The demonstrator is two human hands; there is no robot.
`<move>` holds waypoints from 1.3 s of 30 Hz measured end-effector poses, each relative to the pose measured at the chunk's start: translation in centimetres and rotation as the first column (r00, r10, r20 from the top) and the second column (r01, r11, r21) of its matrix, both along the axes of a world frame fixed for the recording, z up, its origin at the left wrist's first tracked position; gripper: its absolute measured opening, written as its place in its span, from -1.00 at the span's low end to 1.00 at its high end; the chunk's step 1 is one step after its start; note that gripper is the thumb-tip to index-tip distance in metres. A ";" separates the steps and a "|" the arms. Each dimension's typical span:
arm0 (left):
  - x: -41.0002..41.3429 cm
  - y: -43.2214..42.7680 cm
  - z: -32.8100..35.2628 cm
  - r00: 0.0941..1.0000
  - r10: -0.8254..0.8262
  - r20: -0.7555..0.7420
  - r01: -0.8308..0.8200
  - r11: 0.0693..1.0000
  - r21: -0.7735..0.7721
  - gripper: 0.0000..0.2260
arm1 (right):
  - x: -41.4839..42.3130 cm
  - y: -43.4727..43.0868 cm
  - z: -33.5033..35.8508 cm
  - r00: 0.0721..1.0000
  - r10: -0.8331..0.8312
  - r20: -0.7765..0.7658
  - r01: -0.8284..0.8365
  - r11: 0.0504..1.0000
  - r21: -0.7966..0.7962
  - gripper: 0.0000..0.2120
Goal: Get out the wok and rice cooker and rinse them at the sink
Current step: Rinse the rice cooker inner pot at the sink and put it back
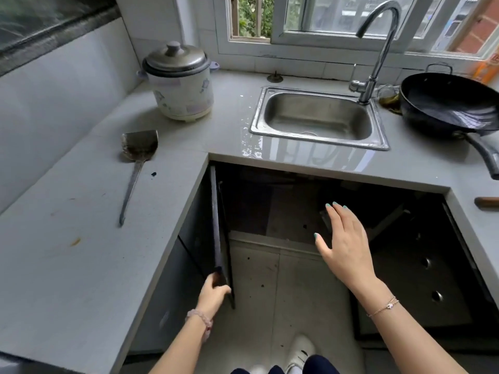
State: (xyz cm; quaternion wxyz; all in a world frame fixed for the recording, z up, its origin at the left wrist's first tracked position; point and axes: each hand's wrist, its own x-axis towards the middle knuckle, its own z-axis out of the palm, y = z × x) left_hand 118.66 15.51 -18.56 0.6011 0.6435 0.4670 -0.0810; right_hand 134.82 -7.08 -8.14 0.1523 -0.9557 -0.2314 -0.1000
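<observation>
A white rice cooker (183,90) with a grey lid stands on the counter left of the steel sink (318,136). A black wok (448,103) rests on the counter right of the sink, its handle pointing toward me. My left hand (213,292) grips the lower edge of the open dark cabinet door (216,220) below the counter. My right hand (345,238) hovers with fingers spread in front of the open cabinet under the sink, holding nothing.
A metal spatula (137,160) lies on the left counter. A curved tap (378,49) rises behind the sink, and water lies on the counter at the sink's front left. A second dark door (432,279) stands open at right. A wooden handle (486,202) shows at the right edge.
</observation>
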 end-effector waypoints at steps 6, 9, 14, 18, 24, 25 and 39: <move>6.8 -4.7 3.0 0.843 -0.537 -0.037 0.538 0.842 0.036 -0.46 | 1.4 -3.7 -1.1 0.995 -0.091 -0.041 0.092 0.996 0.009 -0.38; 10.8 -6.2 6.6 0.752 -0.658 -0.037 0.644 0.722 0.253 -0.53 | 2.4 -6.6 -2.0 0.983 -0.162 -0.081 0.163 0.987 0.006 -0.39; 16.1 -8.4 15.2 0.627 -0.768 -0.134 0.284 0.065 0.956 -0.50 | 3.7 -11.6 -3.8 0.937 -0.295 -0.186 0.303 0.953 0.019 -0.40; 19.0 -11.8 19.7 0.598 -0.789 -0.140 0.027 -0.155 0.988 -0.44 | 3.9 -15.7 -6.5 0.814 -0.388 -0.432 0.463 0.882 0.082 -0.45; 21.6 -17.0 20.8 0.537 -0.834 -0.127 -0.176 -0.257 0.950 -0.44 | 2.9 -23.1 -10.6 0.251 -0.561 -0.789 0.919 0.393 0.013 -0.51; 22.0 -17.7 20.7 0.534 -0.836 -0.130 -0.179 -0.261 0.949 -0.44 | 2.6 -24.2 -11.1 0.178 -0.569 -0.803 0.941 0.336 -0.030 -0.53; 21.4 -21.1 18.5 0.394 -0.902 -0.177 -0.165 -0.259 0.952 -0.44 | 0.9 -27.0 -10.4 0.020 -0.482 -0.876 0.993 -0.093 0.074 -0.60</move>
